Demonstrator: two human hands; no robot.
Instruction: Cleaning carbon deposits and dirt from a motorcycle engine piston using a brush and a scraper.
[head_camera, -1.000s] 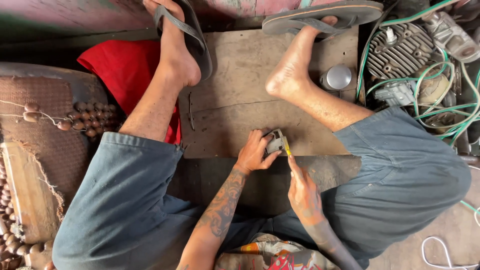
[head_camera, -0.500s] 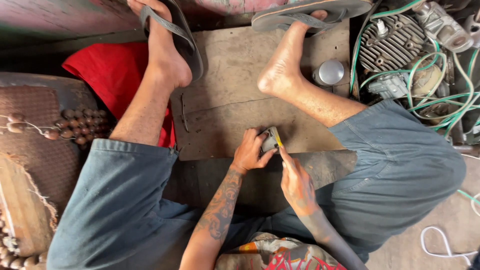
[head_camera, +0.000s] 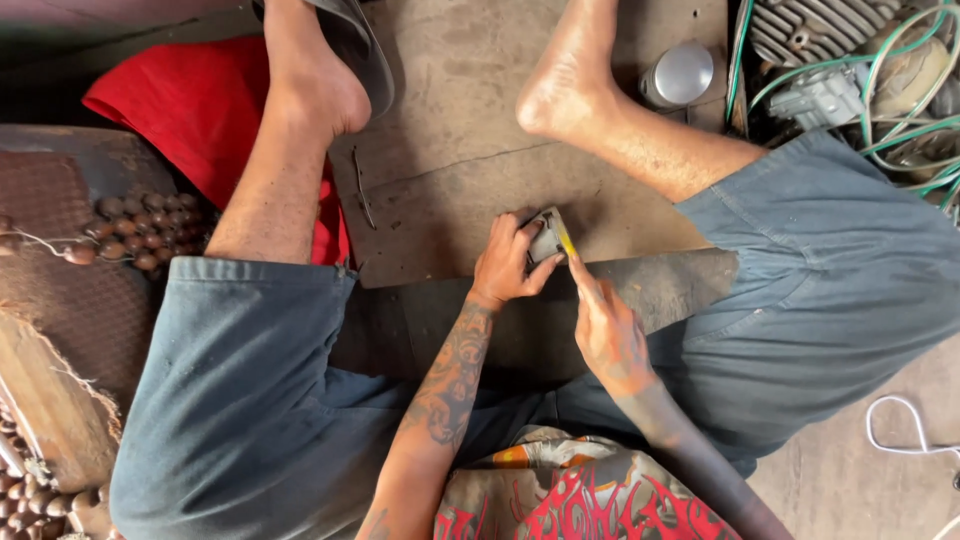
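Hands meet low between the spread knees, over a worn brown wooden board (head_camera: 450, 190) on the floor. Left hand (head_camera: 507, 265): fingers closed around a small grey metal block (head_camera: 546, 240), pressing it to the board. Right hand (head_camera: 608, 335): pinched on a thin yellow-handled tool (head_camera: 565, 238), tip touching the block. Left of them, a red cloth (head_camera: 170, 110) and strung brown wooden beads (head_camera: 140, 235). Far right, a round silver metal can (head_camera: 682, 73), then a finned grey engine part (head_camera: 800, 30) among green wires (head_camera: 900, 90).
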